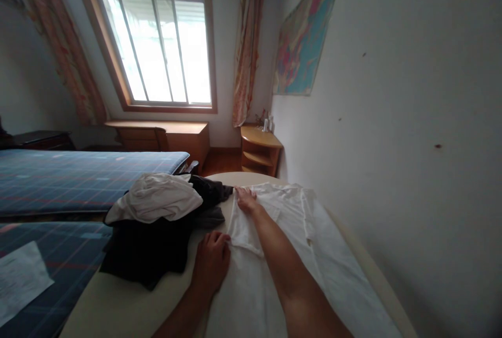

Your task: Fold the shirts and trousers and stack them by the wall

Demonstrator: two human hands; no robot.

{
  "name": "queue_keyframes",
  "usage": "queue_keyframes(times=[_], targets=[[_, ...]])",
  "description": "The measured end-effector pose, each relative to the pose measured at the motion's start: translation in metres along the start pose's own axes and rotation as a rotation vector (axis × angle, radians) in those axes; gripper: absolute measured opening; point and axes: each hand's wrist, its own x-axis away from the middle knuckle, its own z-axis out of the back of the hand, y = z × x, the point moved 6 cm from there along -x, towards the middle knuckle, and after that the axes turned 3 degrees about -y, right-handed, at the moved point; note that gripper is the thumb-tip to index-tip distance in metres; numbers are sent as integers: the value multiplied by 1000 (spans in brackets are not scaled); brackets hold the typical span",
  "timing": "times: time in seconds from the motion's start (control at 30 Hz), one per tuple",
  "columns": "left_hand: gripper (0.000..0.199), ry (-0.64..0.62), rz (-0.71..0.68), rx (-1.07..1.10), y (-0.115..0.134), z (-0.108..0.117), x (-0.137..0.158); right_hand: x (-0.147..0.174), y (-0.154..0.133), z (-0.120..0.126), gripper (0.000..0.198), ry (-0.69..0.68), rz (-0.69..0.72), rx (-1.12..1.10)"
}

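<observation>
Head view: white garment (288, 210) pointing lengthwise away, left hand (214, 254) and right hand (246, 200) pinching its edge

You have two bare hands (213, 255) (246, 199); around you count two blue plaid mattresses (78, 178) (78, 254), two floral curtains (63, 40) (248, 40), one cream round-edged table (94, 309), one wood-framed window (160, 50), one colourful wall map (304, 34), one heap of black and white cloth (164, 199).
</observation>
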Motion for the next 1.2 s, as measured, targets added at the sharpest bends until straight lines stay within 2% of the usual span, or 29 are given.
queue_keyframes(times=[0.07, 0.27, 0.47, 0.53, 0.63, 0.73, 0.8, 0.93, 1.03, 1.2], targets=[[23, 9, 21, -9, -1, 1, 0, 9, 0, 0, 59, 22, 15, 28], [16, 14, 67, -47, -3, 0, 0, 35, -4, 12, 42, 82, 63, 78], [21, 24, 52, -88, -4, -1, -1, 64, -4, 2, 55, -49, 151, 80], [22, 28, 52, -98, -4, -1, -1, 72, 1, 3, 58, -62, 119, 81], [23, 35, 57, -116, -5, -1, -2, 86, 20, 8, 65, -49, -87, 93], [24, 42, 56, -135, -6, 0, -3, 103, 33, 3, 81, -145, -195, 64], [25, 42, 58, -142, -6, 0, -3, 113, 36, -1, 87, -187, -167, 38], [23, 33, 90, -117, -6, 4, -3, 125, 35, 0, 84, -105, -107, 49], [21, 9, 138, -110, -5, 7, -4, 126, 34, 3, 81, -71, -102, 63], [17, -31, 169, -184, -1, 9, -5, 121, 30, 5, 76, -119, -49, 60]])
